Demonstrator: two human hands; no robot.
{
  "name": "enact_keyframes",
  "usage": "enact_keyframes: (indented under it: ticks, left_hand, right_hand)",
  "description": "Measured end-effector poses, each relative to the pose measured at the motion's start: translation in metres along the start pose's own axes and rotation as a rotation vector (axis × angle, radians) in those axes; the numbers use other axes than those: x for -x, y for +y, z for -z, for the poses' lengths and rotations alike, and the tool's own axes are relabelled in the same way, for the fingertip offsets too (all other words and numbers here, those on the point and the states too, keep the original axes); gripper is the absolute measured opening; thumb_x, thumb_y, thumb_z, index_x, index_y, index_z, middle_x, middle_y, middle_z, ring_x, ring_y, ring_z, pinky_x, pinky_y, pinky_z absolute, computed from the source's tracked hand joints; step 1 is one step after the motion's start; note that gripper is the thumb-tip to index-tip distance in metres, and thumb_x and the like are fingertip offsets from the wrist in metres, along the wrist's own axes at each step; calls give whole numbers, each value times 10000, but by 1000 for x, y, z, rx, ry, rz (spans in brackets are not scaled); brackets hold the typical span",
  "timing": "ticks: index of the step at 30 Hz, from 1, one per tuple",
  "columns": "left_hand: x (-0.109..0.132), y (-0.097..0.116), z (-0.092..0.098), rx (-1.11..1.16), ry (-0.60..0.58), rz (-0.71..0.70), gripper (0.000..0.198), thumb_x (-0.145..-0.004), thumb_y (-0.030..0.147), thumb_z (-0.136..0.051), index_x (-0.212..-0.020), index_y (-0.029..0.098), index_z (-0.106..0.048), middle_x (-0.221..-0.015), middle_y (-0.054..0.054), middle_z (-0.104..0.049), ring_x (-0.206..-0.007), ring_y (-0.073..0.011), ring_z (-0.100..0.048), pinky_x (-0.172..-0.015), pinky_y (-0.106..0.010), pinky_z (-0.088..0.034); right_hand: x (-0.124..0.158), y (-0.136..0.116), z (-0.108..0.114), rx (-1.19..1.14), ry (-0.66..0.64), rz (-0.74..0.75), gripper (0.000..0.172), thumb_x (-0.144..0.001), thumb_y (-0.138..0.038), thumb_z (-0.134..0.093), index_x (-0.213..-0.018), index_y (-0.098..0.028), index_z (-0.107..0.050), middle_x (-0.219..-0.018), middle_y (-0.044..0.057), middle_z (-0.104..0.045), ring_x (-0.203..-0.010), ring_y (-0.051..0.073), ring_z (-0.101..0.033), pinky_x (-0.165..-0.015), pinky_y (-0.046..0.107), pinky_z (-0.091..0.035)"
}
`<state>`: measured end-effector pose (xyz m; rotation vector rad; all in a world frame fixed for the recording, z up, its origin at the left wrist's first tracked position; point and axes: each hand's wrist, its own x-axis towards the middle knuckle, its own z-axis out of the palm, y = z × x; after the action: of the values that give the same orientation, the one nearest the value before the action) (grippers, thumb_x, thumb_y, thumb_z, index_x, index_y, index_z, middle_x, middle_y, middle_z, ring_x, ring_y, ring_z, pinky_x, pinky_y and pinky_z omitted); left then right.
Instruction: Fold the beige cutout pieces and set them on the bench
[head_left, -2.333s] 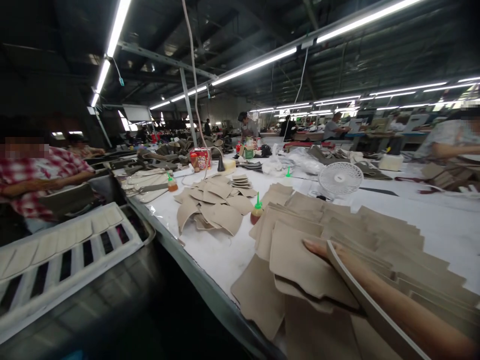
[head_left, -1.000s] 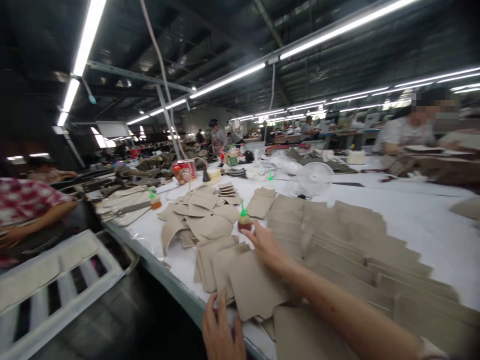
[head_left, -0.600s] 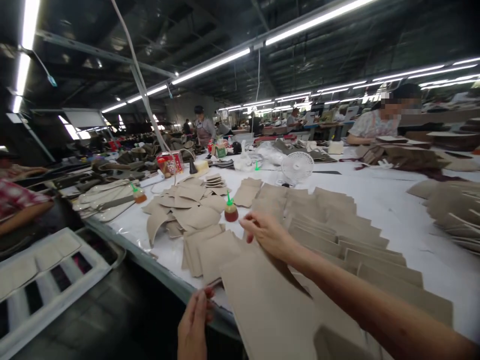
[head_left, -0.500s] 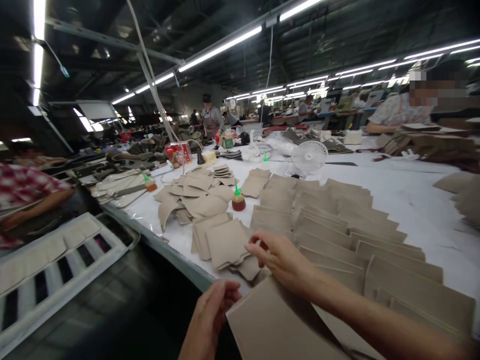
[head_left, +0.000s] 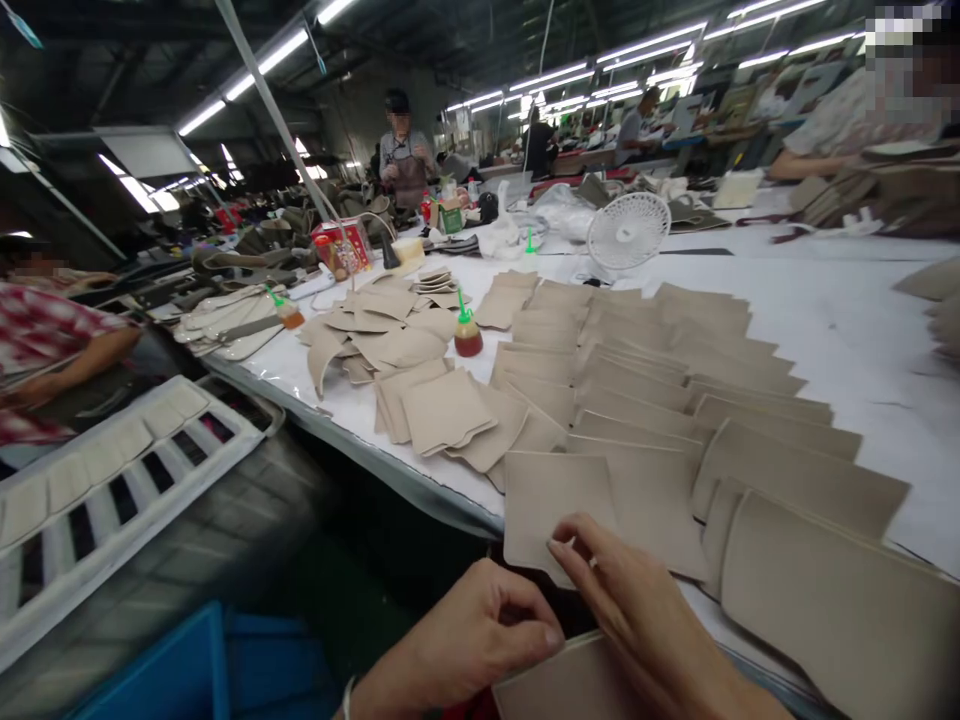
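My left hand is closed at the lower middle, thumb and fingers pinching the top edge of a beige panel. Just right of it, my right hand hovers over the same panel with its fingers curled and close together; whether they hold anything is hidden. Another beige panel lies at the table edge beyond my hands. Overlapping rows of beige panels spread over the white table. Smaller beige pieces lie in a pile to the left.
A green-tipped glue bottle stands among the pieces, with another bottle farther left. A white fan is behind. At left are a white rack, a blue bin and a person in a checked shirt. Other people work farther back.
The view has tilted down. The large panel formerly under my right hand now appears lower and smaller in view. My left hand has moved right and closed on its edge. A blue bin has come into view.
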<state>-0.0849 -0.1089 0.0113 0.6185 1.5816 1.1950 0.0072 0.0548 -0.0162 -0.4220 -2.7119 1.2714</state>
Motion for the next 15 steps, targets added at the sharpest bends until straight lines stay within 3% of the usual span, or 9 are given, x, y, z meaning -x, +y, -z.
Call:
enact_keyframes:
  ticks: [3,8,11,15]
  left_hand:
    - [-7,6,-6,-82,-65,-40,157,-745,205,-596,-667,108,-692,-615,33,-491,-607,-92,-389,-562,-222,-280]
    - [-17,6,-12,-14,-65,0,142,-700,230,-623,-674,110,-695,-615,36,-492,-607,-95,-386,-550,-219,-274]
    - [-19,4,-15,-2,-24,37,147,-666,218,-627,-679,106,-722,-593,32,-519,-583,-93,-396,-538,-218,-275]
    - [-18,1,-19,-28,-40,25,147,-677,221,-636,-687,101,-719,-606,26,-545,-588,-95,-421,-549,-214,-308]
  right_hand:
    - [12,2,17,55,-1,220,239,-1023,-354,-386,-932,-264,-589,-838,29,-676,-672,196,-667,-602,300,-482]
    - [30,-7,53,198,-178,556,131,-973,-209,-544,-977,-289,-646,-1002,56,-679,-873,216,-671,-730,318,-553]
    - [37,-8,56,292,-154,593,163,-933,-151,-569,-978,-286,-647,-968,69,-705,-859,249,-667,-717,363,-557]
    - [40,-1,45,295,-152,578,150,-914,-129,-596,-942,-273,-631,-951,61,-705,-863,256,-652,-719,386,-539]
